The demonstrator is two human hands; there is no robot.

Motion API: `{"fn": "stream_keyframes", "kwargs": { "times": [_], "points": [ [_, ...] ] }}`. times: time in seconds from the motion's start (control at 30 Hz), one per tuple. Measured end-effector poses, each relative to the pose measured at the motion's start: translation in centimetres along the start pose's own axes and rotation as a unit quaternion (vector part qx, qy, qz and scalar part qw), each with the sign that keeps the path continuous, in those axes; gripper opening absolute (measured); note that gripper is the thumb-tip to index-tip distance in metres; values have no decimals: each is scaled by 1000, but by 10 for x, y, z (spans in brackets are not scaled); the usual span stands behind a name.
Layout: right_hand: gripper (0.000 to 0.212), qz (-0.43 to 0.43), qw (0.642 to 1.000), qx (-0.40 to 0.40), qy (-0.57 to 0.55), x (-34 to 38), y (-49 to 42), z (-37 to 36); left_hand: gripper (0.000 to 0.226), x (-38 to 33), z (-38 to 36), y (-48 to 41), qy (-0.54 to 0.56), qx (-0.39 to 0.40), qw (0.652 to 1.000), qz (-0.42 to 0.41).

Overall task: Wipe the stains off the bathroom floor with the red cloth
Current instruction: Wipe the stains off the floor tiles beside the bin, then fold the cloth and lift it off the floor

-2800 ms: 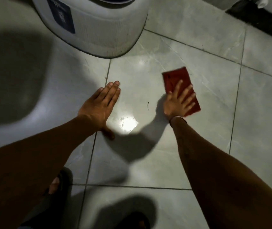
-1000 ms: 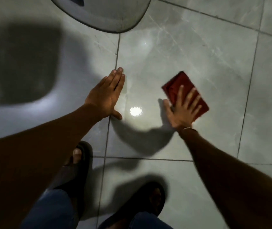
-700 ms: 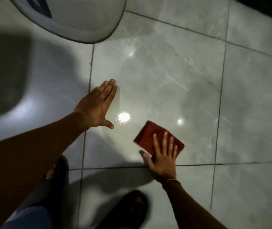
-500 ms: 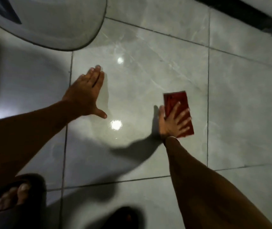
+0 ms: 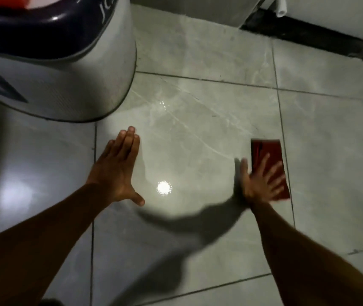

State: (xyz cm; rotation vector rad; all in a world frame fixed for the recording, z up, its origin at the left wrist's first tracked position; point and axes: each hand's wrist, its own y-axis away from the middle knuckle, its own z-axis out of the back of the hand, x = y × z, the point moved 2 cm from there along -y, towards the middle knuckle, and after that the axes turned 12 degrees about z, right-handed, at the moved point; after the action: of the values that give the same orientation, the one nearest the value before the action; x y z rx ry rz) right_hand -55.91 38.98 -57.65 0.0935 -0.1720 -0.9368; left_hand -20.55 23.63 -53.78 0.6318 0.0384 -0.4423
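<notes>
A folded red cloth (image 5: pixel 266 151) lies flat on the grey tiled floor (image 5: pixel 198 133) at the right, close to a grout line. My right hand (image 5: pixel 261 184) presses down on its near half with the fingers spread, blurred by motion. My left hand (image 5: pixel 118 171) rests flat on the floor to the left, fingers together and thumb out, holding nothing. A bright light reflection shines on the tile between the two hands. No distinct stain shows on the glossy tile.
A white round appliance with a dark blue rim (image 5: pixel 50 62) stands on the floor at the upper left, just beyond my left hand. A white fixture and a dark strip at the wall base (image 5: pixel 308 34) run along the top right.
My right hand has slid the red cloth to the right, up to the grout line. The left hand stays planted on the floor. The view has tilted up, showing more of the appliance.
</notes>
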Motion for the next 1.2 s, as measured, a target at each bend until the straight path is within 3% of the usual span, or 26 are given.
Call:
{"fn": "stream_keyframes", "kwargs": {
  "times": [0.03, 0.13, 0.2, 0.27, 0.33, 0.4, 0.5, 0.57, 0.6, 0.67, 0.77, 0.83, 0.9, 0.97, 1.03, 1.1, 1.2],
  "points": [
    [107, 28, 998, -37, 30, 42, -31, 1, 181, 1, -2, -2, 1, -3, 1000, 2],
    [103, 214, 975, 57, 35, 138, -41, -24, 180, 1, -3, -3, -3, -5, 1000, 6],
    [105, 348, 933, 84, 49, 146, 16, -37, 180, 0, 0, -2, 0, 3, 1000, 11],
    [104, 448, 880, 150, 58, 103, 90, -37, 181, -3, 2, -1, 6, 13, 1000, 23],
    [101, 456, 871, 169, 65, 41, 119, -22, 182, -2, -1, -2, 12, 12, 999, 34],
    [103, 363, 913, 173, 71, 10, 81, -4, 182, 1, -7, -4, 13, 1, 999, 30],
    [108, 150, 981, 120, 28, 52, -16, 9, 182, 7, -16, -10, 9, -21, 1000, 10],
    [114, 92, 991, 88, -28, 111, -60, 3, 182, 9, -20, -10, 8, -33, 999, 8],
    [114, 107, 991, 82, -23, 140, -64, -2, 182, 10, -20, -8, 7, -36, 999, 8],
    [108, 233, 968, 92, 27, 176, -36, -15, 182, 8, -14, -1, -4, -39, 999, 7],
    [99, 466, 866, 160, 82, 152, 61, -34, 176, 4, -8, 3, -14, -30, 999, 21],
    [92, 514, 832, 185, 97, 97, 120, -37, 164, -2, -11, 10, 8, -16, 1000, 22],
    [83, 534, 821, 192, 61, 59, 149, -23, 141, -7, -10, 27, 41, -23, 998, 29],
    [78, 493, 851, 178, -6, 49, 155, -15, 106, -17, -15, 39, 84, -58, 994, 41],
    [78, 350, 928, 106, -75, 55, 151, -8, 74, -37, -18, 42, 119, -97, 984, 86],
    [76, 178, 977, 71, -94, 65, 147, -5, 66, -62, -17, 40, 162, -91, 972, 146],
    [59, 53, 984, 109, -130, 82, 141, 3, 52, -83, -19, 35, 242, -22, 949, 201]
  ]
}}
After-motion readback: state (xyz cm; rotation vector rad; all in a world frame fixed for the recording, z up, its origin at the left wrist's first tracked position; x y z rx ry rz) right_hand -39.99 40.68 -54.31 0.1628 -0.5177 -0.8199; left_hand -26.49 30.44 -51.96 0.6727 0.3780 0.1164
